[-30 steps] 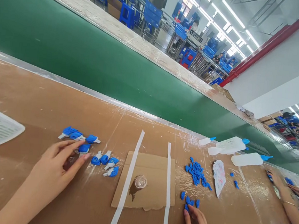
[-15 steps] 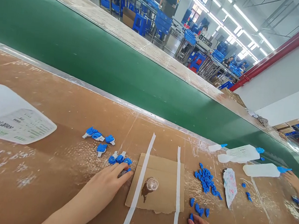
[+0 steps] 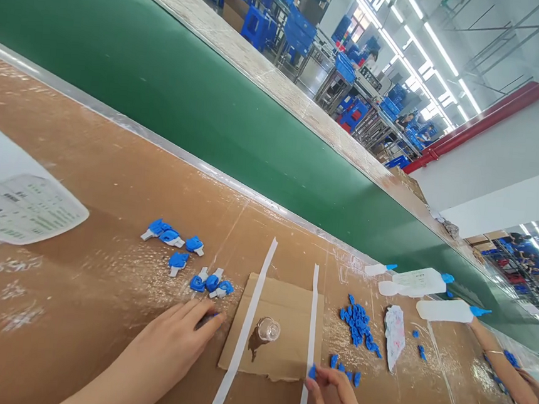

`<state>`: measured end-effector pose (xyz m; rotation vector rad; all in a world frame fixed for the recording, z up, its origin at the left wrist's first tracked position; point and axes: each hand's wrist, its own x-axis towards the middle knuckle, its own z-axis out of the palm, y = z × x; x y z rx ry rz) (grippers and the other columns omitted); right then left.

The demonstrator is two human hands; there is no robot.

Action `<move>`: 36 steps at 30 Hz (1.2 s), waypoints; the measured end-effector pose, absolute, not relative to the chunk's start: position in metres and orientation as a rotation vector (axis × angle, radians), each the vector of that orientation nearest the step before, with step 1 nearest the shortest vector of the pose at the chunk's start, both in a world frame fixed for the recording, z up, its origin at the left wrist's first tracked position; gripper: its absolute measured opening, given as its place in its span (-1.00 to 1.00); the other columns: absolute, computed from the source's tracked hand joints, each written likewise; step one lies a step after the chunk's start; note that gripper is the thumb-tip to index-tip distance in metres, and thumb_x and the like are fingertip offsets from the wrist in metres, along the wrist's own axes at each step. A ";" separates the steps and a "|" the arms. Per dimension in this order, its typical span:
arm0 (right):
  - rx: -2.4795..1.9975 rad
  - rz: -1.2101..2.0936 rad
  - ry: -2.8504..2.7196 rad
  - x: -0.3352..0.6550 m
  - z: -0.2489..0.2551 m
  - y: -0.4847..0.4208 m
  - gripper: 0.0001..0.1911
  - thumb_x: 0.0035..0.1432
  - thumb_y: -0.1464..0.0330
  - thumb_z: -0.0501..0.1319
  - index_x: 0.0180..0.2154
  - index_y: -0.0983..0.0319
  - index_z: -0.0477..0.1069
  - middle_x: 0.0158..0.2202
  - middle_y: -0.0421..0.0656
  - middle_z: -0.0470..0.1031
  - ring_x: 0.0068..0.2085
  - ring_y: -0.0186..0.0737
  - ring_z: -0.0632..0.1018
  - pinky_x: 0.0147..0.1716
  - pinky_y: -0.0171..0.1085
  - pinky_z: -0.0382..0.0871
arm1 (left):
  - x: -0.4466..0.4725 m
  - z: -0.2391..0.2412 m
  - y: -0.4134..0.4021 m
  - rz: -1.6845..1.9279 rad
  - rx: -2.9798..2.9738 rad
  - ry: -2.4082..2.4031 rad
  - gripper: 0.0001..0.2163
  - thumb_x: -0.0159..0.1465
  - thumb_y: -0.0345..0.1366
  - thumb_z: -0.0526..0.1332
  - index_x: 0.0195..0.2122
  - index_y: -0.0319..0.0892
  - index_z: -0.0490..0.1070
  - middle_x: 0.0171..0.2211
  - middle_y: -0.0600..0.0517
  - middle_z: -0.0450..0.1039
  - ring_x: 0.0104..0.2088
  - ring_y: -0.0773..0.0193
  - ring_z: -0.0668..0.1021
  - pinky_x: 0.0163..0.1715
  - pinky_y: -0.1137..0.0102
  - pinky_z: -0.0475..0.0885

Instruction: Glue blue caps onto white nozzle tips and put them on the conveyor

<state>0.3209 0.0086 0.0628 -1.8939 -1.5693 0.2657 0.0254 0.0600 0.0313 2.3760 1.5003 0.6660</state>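
Observation:
My right hand (image 3: 339, 400) pinches a small blue piece (image 3: 312, 372) at the right strip of white tape (image 3: 311, 331). My left hand (image 3: 170, 338) rests on the table left of the cardboard square (image 3: 289, 298), its fingers curled together over something dark and mostly hidden. Just beyond those fingers lie several blue pieces with pale grey tabs (image 3: 213, 282). A small clear cup (image 3: 268, 331) sits on the cardboard beside a wet-looking stain. Loose small blue pieces (image 3: 344, 373) lie near my right hand, with a larger pile of blue pieces (image 3: 357, 323) behind them.
White bottles with blue tips (image 3: 444, 310) lie at the right, where a co-worker's arm (image 3: 496, 357) reaches in. A crumpled white cloth or paper (image 3: 394, 335) lies near the pile. A large white jug (image 3: 20, 193) is at the left. A green conveyor belt (image 3: 189, 88) runs behind the table.
My right hand has moved left with a blue piece, from the loose pieces to the tape. My left hand has drawn back slightly from the grey-tabbed pieces. The view has tilted.

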 end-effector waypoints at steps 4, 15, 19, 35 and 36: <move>-1.753 0.329 -1.868 0.270 0.083 0.042 -0.64 0.15 -0.03 0.21 -0.41 0.09 0.54 -0.46 -0.19 0.56 -0.37 -0.14 0.54 -0.33 -0.22 0.37 | 0.025 0.036 0.056 0.941 2.321 1.429 -0.70 0.24 -0.52 0.02 -0.18 -0.16 0.51 -0.29 -0.07 0.57 -0.30 0.12 0.63 -0.33 0.29 0.58; -1.825 0.295 -2.129 0.246 0.089 0.072 -0.54 0.15 -0.10 0.15 -0.46 0.11 0.51 -0.49 -0.19 0.54 -0.38 -0.10 0.52 -0.32 -0.19 0.28 | 0.028 0.032 0.044 1.110 1.914 1.246 -0.72 0.30 -0.43 0.03 -0.10 -0.06 0.47 -0.25 -0.01 0.53 -0.27 0.25 0.58 -0.26 0.44 0.52; -1.742 0.410 -2.026 0.244 0.096 0.072 -0.62 0.10 -0.05 0.25 -0.45 0.10 0.54 -0.52 -0.21 0.52 -0.44 -0.15 0.47 -0.39 -0.25 0.32 | 0.034 0.042 0.042 1.040 1.650 1.110 -0.69 0.32 -0.41 0.05 0.01 -0.04 0.44 -0.14 -0.02 0.52 -0.17 0.29 0.58 -0.16 0.50 0.48; -1.810 0.350 -2.090 0.239 0.092 0.075 -0.46 0.12 -0.16 0.12 -0.54 0.13 0.48 -0.54 -0.17 0.52 -0.42 -0.09 0.53 -0.36 -0.19 0.28 | 0.057 0.035 0.030 1.037 1.087 0.957 -0.76 0.31 -0.24 0.14 -0.04 -0.01 0.51 -0.26 0.01 0.51 -0.28 0.30 0.55 -0.26 0.50 0.46; -1.818 0.345 -2.089 0.238 0.094 0.077 -0.44 0.10 -0.18 0.11 -0.55 0.13 0.47 -0.54 -0.17 0.52 -0.42 -0.09 0.53 -0.36 -0.19 0.28 | 0.056 0.035 0.030 1.039 1.067 0.957 -0.76 0.31 -0.22 0.15 -0.05 0.00 0.52 -0.26 0.01 0.51 -0.28 0.30 0.54 -0.26 0.50 0.47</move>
